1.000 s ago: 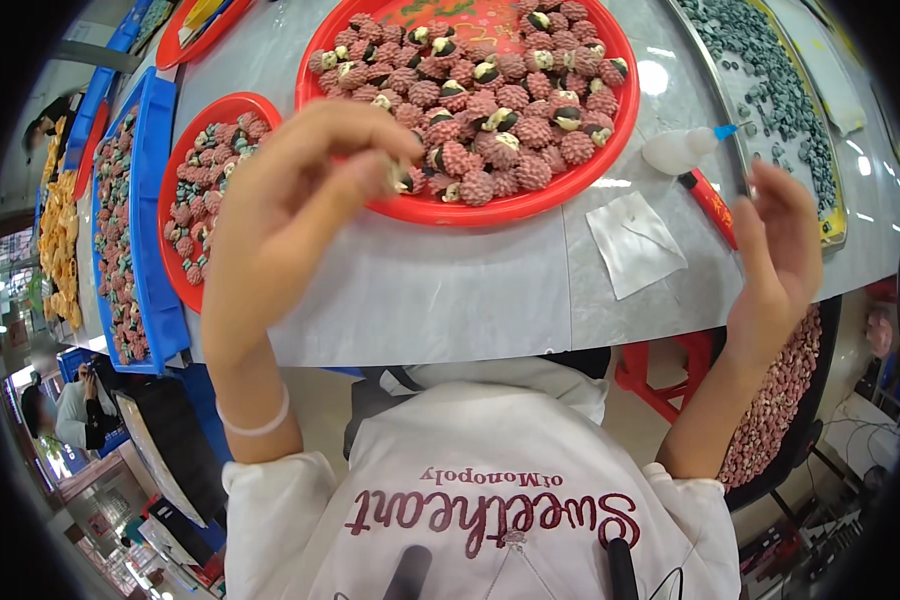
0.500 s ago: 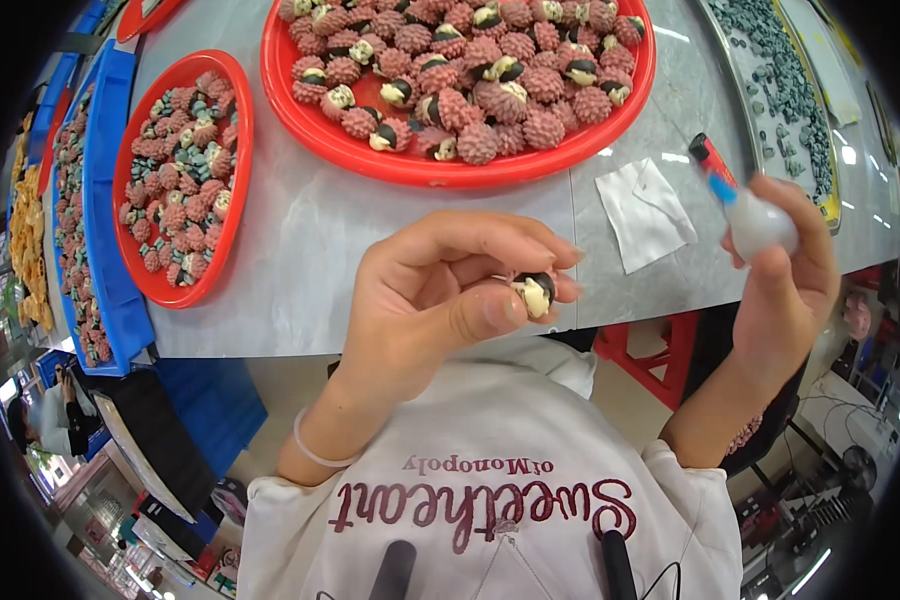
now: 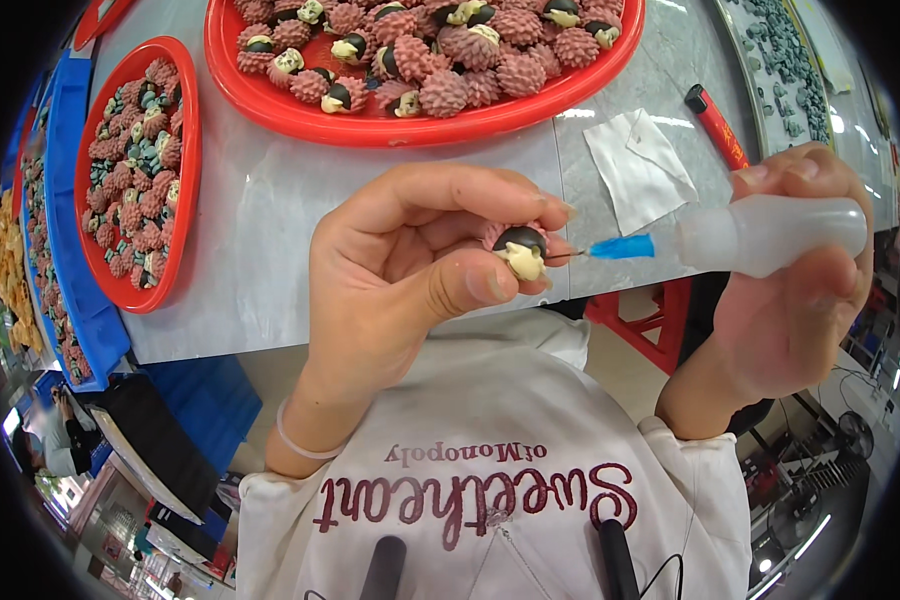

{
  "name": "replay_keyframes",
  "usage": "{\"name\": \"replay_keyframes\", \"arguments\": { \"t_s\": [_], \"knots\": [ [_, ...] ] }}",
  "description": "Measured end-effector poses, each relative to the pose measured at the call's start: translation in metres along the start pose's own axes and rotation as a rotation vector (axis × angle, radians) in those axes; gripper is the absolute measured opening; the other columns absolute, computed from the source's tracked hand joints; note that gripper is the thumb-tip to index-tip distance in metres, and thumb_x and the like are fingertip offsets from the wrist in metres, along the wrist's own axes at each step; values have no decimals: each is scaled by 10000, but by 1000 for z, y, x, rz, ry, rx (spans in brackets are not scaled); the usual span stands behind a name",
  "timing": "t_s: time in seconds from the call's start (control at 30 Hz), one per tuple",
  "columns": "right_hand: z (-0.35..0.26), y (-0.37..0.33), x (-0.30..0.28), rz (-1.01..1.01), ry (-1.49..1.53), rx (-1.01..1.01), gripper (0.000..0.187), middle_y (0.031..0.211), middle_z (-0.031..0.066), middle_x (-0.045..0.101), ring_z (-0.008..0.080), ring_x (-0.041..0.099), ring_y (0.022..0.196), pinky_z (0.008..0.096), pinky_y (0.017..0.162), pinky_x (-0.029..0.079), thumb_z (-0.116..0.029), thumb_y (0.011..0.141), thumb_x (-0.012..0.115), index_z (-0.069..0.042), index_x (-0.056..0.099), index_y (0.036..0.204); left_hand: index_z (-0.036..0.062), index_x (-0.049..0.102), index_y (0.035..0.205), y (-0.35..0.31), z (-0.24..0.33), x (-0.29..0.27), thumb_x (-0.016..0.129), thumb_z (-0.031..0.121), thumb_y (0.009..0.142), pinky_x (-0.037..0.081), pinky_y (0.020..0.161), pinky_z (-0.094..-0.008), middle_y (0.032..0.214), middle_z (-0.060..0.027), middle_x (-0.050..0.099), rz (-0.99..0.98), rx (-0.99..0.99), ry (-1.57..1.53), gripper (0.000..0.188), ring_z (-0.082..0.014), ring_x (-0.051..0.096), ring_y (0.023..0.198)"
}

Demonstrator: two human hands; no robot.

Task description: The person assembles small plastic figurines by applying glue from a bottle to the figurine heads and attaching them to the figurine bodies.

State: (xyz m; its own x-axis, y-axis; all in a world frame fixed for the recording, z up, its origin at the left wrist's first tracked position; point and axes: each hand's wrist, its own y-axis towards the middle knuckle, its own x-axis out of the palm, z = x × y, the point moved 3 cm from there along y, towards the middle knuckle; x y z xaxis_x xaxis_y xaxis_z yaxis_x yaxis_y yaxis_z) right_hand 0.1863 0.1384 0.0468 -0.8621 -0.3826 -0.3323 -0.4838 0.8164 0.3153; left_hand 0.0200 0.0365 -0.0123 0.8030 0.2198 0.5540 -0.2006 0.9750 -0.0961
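Note:
Between the thumb and fingers of my left hand [image 3: 390, 270] is a small figurine [image 3: 520, 250] with a pink spiky shell, a glossy black part and a cream-coloured part. My right hand [image 3: 795, 300] grips a translucent white squeeze bottle [image 3: 770, 236], held sideways with its nozzle toward the left. A blue needle tip [image 3: 622, 247] on the nozzle ends in a thin needle that reaches the figurine's right side. Whether the needle touches it, I cannot tell.
A large red tray [image 3: 390, 130] of similar figurines stands at the far side, and a smaller red tray [image 3: 192, 150] at the left. Beside that is a blue crate [image 3: 80, 270]. A white cloth [image 3: 638, 170] and a red marker-like tube [image 3: 716, 128] lie near a metal tray [image 3: 745, 60] of small grey-green pieces.
My right hand has swung the bottle level and brought its needle to the figurine. The figurine stays in my left hand. The trays have shifted up and left in the view.

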Motion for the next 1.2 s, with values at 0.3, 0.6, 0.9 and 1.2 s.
{"name": "replay_keyframes", "arguments": {
  "t_s": [0.3,0.6,0.9,1.2],
  "knots": [
    [-10,-12,-8,20,-218,-309,552,800,177,484,197,461,683,254,558,357,-417,727,570,65,469,978,7,501,918,1,-2,1,676,220,694,506,588,-246,906,-156,532,-3,21,10,356,-220,582,756],
    [-22,-15,-18,-112,-69,-199,520,863,180,474,201,482,696,285,596,398,-374,750,576,67,455,997,15,498,906,3,-1,-2,678,220,692,508,590,-244,898,-151,531,14,17,1,347,-229,583,764],
    [21,-5,-23,119,264,121,322,971,200,512,234,535,827,317,733,415,-115,747,562,14,397,992,-54,516,936,4,-1,4,612,50,739,503,702,-287,932,-177,551,-85,19,-126,242,-218,576,823],
    [56,31,-2,172,87,-20,415,938,122,532,166,514,860,258,754,437,101,679,575,-33,366,1012,-39,504,904,-2,-2,2,638,104,729,524,636,-298,901,-184,535,-7,46,-16,262,-241,584,776]
  ]
}}
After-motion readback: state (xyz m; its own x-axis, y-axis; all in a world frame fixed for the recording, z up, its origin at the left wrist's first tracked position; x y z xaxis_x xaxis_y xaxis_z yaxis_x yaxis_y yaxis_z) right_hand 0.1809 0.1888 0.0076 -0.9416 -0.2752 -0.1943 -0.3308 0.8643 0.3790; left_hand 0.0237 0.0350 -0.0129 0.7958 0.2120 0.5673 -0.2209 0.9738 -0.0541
